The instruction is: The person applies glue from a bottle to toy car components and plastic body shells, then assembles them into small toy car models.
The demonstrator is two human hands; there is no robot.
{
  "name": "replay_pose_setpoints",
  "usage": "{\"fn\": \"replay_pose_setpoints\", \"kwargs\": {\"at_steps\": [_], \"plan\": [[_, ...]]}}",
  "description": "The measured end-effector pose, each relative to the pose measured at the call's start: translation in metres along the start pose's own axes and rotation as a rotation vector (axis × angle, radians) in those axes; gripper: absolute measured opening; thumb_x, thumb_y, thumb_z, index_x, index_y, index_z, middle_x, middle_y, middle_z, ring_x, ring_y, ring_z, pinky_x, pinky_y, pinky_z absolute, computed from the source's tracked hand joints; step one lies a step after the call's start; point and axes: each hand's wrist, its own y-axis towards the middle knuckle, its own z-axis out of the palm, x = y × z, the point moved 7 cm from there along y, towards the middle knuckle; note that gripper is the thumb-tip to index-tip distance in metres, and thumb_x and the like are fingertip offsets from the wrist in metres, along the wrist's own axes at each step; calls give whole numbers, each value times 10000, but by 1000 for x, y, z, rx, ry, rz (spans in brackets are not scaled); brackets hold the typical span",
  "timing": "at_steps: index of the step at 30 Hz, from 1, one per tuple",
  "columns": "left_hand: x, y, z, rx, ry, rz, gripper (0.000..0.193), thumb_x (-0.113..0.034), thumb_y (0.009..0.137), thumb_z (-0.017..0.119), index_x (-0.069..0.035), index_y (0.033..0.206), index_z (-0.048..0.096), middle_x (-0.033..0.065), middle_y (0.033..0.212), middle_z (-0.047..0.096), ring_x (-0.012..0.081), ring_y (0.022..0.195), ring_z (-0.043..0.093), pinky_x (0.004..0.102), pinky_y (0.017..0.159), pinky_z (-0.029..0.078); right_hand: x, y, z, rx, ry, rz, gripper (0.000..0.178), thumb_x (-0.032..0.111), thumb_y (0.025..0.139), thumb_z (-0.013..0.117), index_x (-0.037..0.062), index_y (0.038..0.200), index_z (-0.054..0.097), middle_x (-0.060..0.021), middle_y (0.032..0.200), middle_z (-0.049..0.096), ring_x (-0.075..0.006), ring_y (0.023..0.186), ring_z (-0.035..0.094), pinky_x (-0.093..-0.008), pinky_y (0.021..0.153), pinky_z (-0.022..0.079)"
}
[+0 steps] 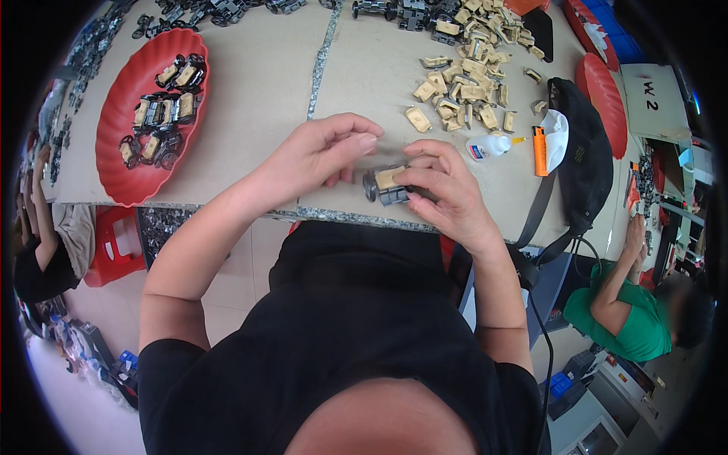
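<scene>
Near the table's front edge my right hand is closed on a small toy car. It has a dark grey body, black wheels and a tan part on top; my fingertips hide its right end. Just to the left, my left hand hovers apart from the car, fingers loosely bent and spread, with nothing visible in them. A loose pile of tan plastic parts lies beyond my right hand. At the left, a red scalloped tray holds several similar toy cars with tan parts.
Right of my right hand are a small white bottle with a yellow tip, an orange item and a black waist bag. Dark car bodies lie along the far side. People work at both sides, one in a green shirt.
</scene>
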Motion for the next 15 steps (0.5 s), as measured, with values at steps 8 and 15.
{"fn": "replay_pose_setpoints", "kwargs": {"at_steps": [8,15], "plan": [[17,1,33,169,-631,-458,306,-71,835,565,18,1118,493,49,745,584,97,601,601,194,531,504,9,3,-5,23,-46,-22,333,-86,726,559,8,1044,543,-117,1156,430,-155,903,553,-255,726,474],[24,3,37,-55,-558,-353,186,-59,838,558,-12,995,471,55,757,578,118,660,612,201,570,511,-38,-18,6,-161,623,596,293,21,819,547,-49,1097,483,-97,955,540,-74,725,569,-184,530,461]]}}
